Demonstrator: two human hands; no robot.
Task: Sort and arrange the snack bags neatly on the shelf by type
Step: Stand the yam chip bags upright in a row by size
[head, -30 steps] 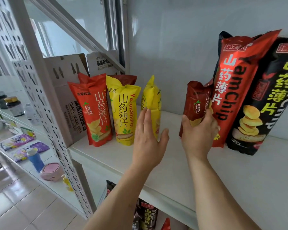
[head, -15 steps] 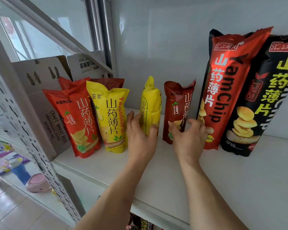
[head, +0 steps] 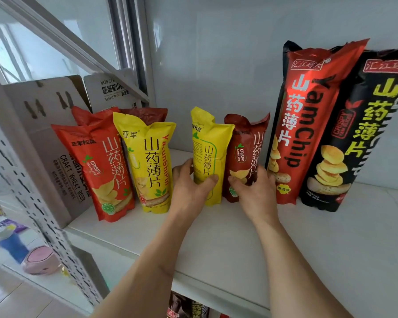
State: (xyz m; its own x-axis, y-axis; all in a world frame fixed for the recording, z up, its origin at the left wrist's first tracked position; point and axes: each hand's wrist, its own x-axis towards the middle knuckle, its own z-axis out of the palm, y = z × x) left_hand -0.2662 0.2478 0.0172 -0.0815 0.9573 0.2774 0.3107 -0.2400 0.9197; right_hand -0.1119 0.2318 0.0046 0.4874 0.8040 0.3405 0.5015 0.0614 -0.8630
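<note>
On the white shelf (head: 216,226), between the small yellow and orange bags at left and the tall red bag (head: 308,115) at right, we hold a yellow bag (head: 208,145) pinched in our left hand (head: 189,187) and a dark red bag (head: 246,143) gripped in our right hand (head: 255,193), both upright and touching. Both bags look puffy and narrow-footed, so if we let go unevenly they could topple forward off the shelf. Shoving sideways could knock the front yellow bag (head: 149,161) or tip the tall red bag.

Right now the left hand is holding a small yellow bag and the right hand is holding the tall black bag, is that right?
Not quite. In the head view the left hand does grip the small yellow bag, but the right hand holds the small dark red bag. The tall black bag stands untouched further right.
</note>
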